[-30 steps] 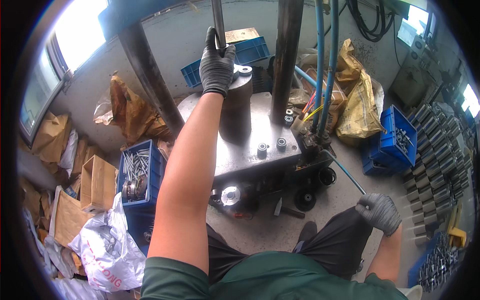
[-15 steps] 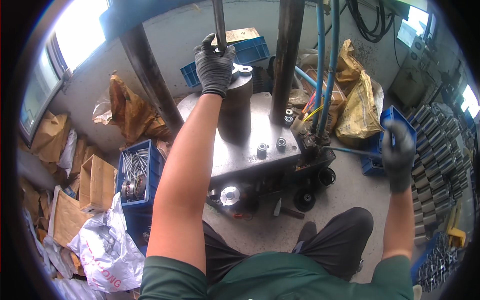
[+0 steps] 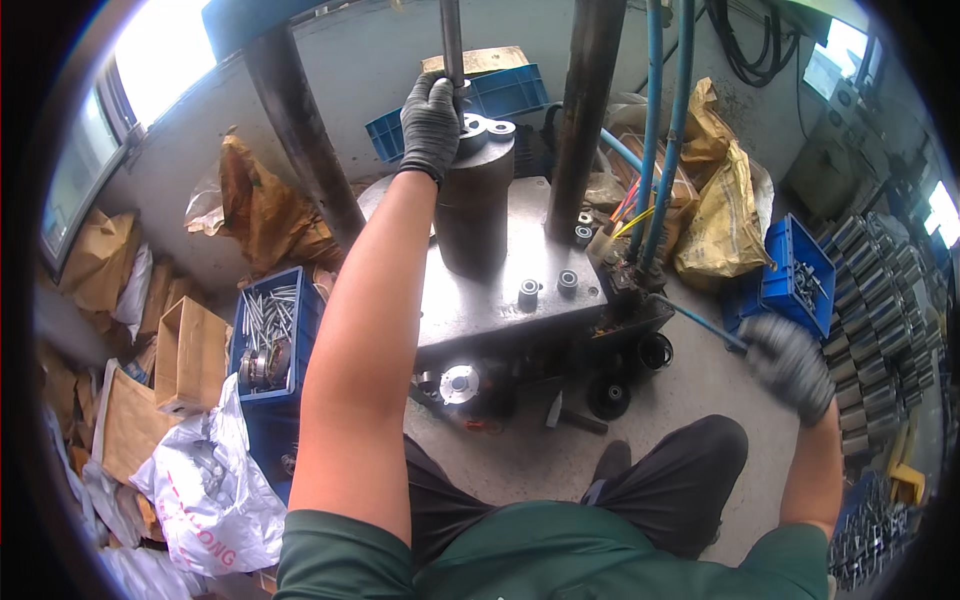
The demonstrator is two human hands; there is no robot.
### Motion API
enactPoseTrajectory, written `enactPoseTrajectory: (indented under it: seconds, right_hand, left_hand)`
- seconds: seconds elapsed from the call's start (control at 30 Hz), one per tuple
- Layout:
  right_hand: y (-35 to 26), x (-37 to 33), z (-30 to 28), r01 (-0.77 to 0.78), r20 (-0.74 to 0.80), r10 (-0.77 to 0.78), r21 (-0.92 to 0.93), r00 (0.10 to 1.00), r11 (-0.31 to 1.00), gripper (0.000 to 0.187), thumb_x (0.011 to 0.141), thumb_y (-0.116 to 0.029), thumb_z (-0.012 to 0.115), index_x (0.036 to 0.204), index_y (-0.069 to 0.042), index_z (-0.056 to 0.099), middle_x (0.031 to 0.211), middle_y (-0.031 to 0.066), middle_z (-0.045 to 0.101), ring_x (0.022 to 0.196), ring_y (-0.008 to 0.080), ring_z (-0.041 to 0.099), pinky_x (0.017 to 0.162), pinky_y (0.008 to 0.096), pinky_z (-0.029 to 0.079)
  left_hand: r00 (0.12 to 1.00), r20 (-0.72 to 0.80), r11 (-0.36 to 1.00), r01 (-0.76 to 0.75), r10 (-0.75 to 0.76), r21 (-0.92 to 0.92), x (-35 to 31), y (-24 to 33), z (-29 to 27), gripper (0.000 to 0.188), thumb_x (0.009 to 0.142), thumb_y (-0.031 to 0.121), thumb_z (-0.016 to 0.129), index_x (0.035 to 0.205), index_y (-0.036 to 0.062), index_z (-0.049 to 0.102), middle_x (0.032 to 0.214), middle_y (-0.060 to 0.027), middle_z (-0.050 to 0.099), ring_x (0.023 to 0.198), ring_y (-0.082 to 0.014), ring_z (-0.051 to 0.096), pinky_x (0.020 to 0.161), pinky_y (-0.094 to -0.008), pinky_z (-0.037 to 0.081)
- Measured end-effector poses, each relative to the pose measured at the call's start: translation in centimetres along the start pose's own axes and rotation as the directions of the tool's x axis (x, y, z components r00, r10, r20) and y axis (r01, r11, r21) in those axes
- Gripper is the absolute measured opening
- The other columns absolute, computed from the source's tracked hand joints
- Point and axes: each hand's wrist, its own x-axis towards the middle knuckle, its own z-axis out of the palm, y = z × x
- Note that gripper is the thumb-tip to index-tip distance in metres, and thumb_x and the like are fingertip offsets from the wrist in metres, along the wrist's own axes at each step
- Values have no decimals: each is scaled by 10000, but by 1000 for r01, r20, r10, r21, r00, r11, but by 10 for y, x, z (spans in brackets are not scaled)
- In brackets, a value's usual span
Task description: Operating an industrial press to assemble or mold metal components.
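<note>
My left hand (image 3: 432, 125), in a grey-black glove, is closed at the lower end of an upright metal rod (image 3: 452, 45). A small ring-shaped metal part (image 3: 462, 90) shows beside its fingertips; some fingers are hidden behind the rod. Just below stands a dark metal cylinder (image 3: 475, 215) with ring-shaped fittings (image 3: 485, 128) on top, set on a steel plate (image 3: 450, 315). At the right, my gloved right hand (image 3: 790, 365) is smeared by motion around the end of a thin lever (image 3: 705, 322). Two short bearing-like sleeves (image 3: 548, 288) stand on the plate's right part.
Dark columns (image 3: 305, 130) and blue hoses (image 3: 665, 130) rise around the plate. Blue bins hold long metal pins (image 3: 270, 315) at left and small parts (image 3: 808, 285) at right. Stacked metal cylinders (image 3: 870, 330) line the far right. Round black parts (image 3: 608, 397) lie on the floor.
My right hand has moved down and slightly left, and the lever's end has swung down with it. My left hand has shifted from around the rod's lower end to its left side.
</note>
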Motion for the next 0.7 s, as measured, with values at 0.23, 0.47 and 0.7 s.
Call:
enactPoseTrajectory:
  seconds: [0.23, 0.47, 0.7]
  right_hand:
    - [-48, -66, 33, -276, 399, 284, -79, 872, 958, 173, 852, -212, 679, 903, -66, 755, 862, 221, 713, 833, 442, 708, 773, 515, 587]
    - [-47, -61, 29, -237, 379, 273, -140, 884, 961, 178, 861, -239, 675, 877, -79, 752, 826, 216, 707, 794, 441, 708, 746, 520, 586]
    - [-45, -60, 26, -222, 376, 263, -149, 888, 964, 179, 862, -249, 680, 876, -84, 749, 818, 203, 711, 792, 424, 717, 746, 515, 588]
  left_hand:
    - [994, 66, 973, 97, -85, -211, 0, 4, 0, 275, 1078, 153, 481, 1205, 16, 683, 962, -82, 758, 796, -154, 735, 631, -288, 592]
    - [990, 91, 985, 121, -110, -120, 1, -1, -3, 315, 1075, 176, 450, 1243, 24, 669, 1018, -137, 783, 928, -233, 761, 787, -376, 630]
    - [987, 76, 977, 154, -144, -149, 2, 3, 0, 302, 1083, 282, 547, 1156, 35, 707, 912, -76, 746, 744, -142, 672, 624, -287, 550]
